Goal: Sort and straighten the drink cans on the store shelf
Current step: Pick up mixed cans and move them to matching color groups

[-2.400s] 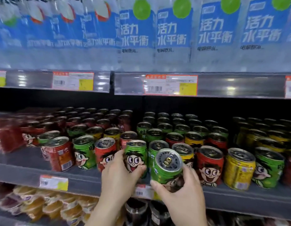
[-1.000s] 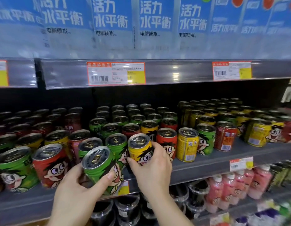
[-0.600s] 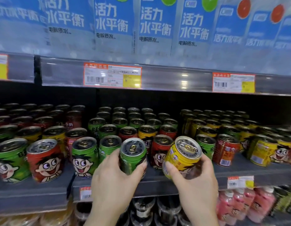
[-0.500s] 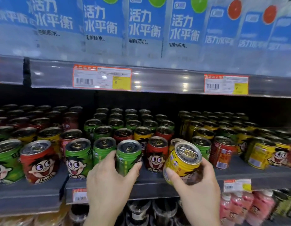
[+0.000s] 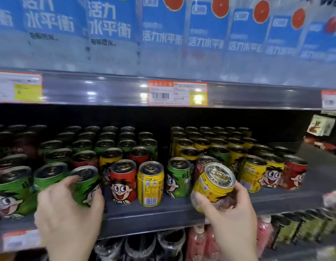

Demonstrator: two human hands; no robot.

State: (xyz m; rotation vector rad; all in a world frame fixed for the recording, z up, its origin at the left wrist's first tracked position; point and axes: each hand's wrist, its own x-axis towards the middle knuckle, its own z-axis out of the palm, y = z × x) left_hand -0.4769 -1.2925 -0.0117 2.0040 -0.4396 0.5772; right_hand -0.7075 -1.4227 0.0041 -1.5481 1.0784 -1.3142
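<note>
My right hand point(image 5: 230, 217) grips a yellow can point(image 5: 213, 185), tilted with its top toward me, lifted in front of the shelf edge point(image 5: 154, 216). My left hand point(image 5: 69, 210) wraps around a green can point(image 5: 86, 187) standing in the front row at the left. Between the two hands the front row holds a red can point(image 5: 123, 182), a yellow can point(image 5: 150, 184) turned barcode-out, and a green can point(image 5: 179, 178). Right of the held can stand more yellow cans point(image 5: 253, 176) and a red can point(image 5: 294, 175). Mixed green, red and yellow cans fill the rows behind.
The shelf above point(image 5: 107, 89) carries blue-labelled water bottles point(image 5: 110, 25) and price tags point(image 5: 177, 93). Below are pink bottles point(image 5: 197, 242) and dark bottles point(image 5: 140, 245). More green cans point(image 5: 11, 193) stand at the far left.
The view has swung right. My right hand has carried the yellow can rightward along the shelf front. My left hand keeps its hold on the green can in the front row.
</note>
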